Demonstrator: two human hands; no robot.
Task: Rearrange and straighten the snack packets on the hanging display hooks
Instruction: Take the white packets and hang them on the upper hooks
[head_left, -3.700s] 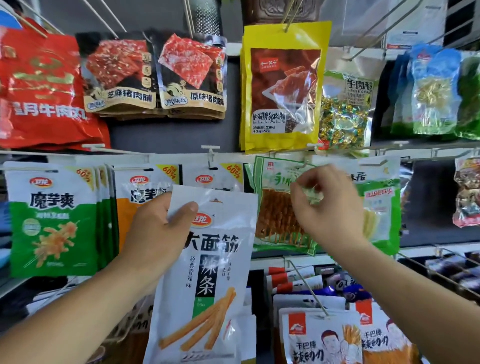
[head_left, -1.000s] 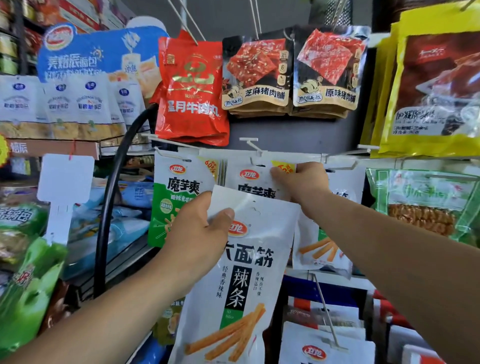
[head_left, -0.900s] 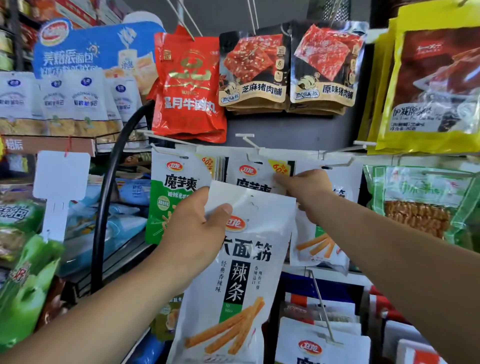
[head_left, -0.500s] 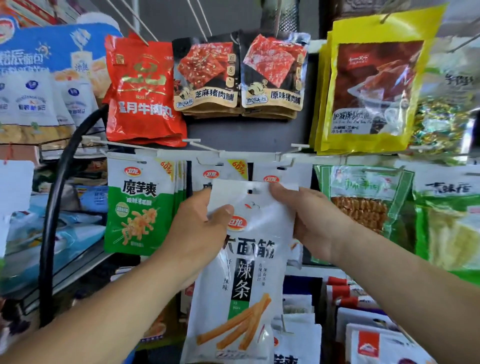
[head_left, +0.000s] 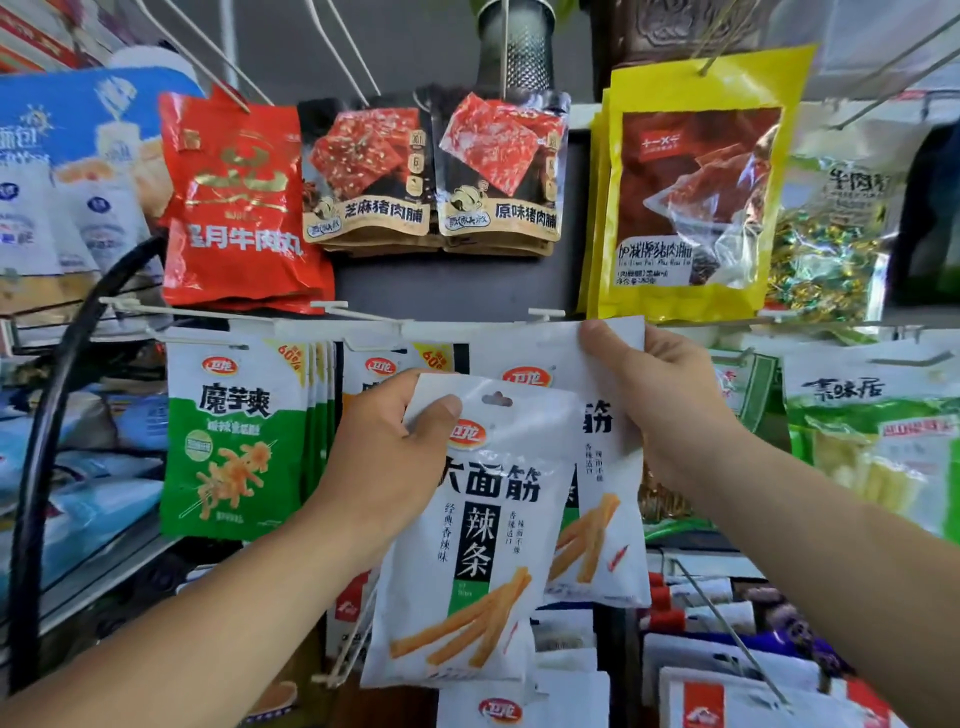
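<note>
The left hand (head_left: 395, 457) gripped a flat, glossy white packet (head_left: 483, 519) by its top left corner, thumb across the front, its cut-out hanging slot clear of any hook. Behind it, the right hand (head_left: 660, 395) pinched the top right corner of a matching packet (head_left: 602, 545), raised against the white rail (head_left: 441, 328). Green-and-white packets (head_left: 234, 441) hung tightly packed just to the left. A crinkly yellow bag (head_left: 691, 197) hung close above the right hand.

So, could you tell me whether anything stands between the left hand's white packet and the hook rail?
Yes: a second white packet, gripped at its top by the right hand, lies between the front packet and the rail.
</note>
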